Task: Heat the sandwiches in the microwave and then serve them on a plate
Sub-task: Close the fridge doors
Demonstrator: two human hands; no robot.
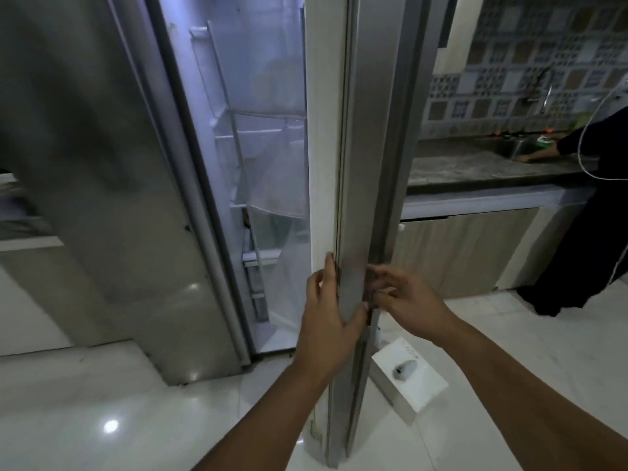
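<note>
A tall silver fridge door [360, 164] stands ajar, its edge facing me. My left hand [326, 311] grips that edge, fingers on the white inner side and thumb across the metal front. My right hand [404, 300] is at the door's outer side, its fingers curled at the handle strip. Through the gap the lit fridge interior [258, 147] shows shelves and blurred contents. No sandwich, microwave or plate is in view.
The fridge's other closed door [102, 198] fills the left. A dark stone counter [475, 164] with a sink runs at the right, where another person in dark clothes [591, 215] stands. A white box [411, 375] lies on the glossy tiled floor by the door's foot.
</note>
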